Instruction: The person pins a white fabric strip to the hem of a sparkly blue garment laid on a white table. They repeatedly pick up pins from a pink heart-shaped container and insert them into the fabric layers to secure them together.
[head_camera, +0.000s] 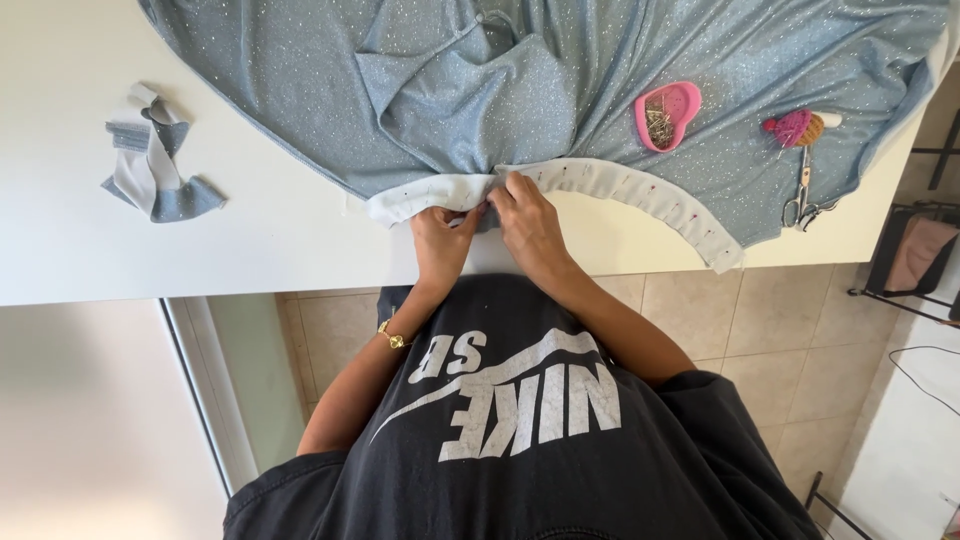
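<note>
A sparkly light-blue fabric (560, 70) is spread over a white table (250, 240). A white band (620, 185) runs along its curved near edge, held by a row of pins. My left hand (442, 240) pinches the band and fabric edge at the middle. My right hand (530, 225) presses fingertips on the band right beside it. Both hands touch each other over the same spot. A gold bracelet (392, 337) circles my left wrist.
A pink heart-shaped pin dish (667, 115) lies on the fabric at right. A pink and tan pincushion (797, 127) and small scissors (803, 200) sit further right. Blue and white fabric scraps (155, 165) lie at left. Tiled floor shows below.
</note>
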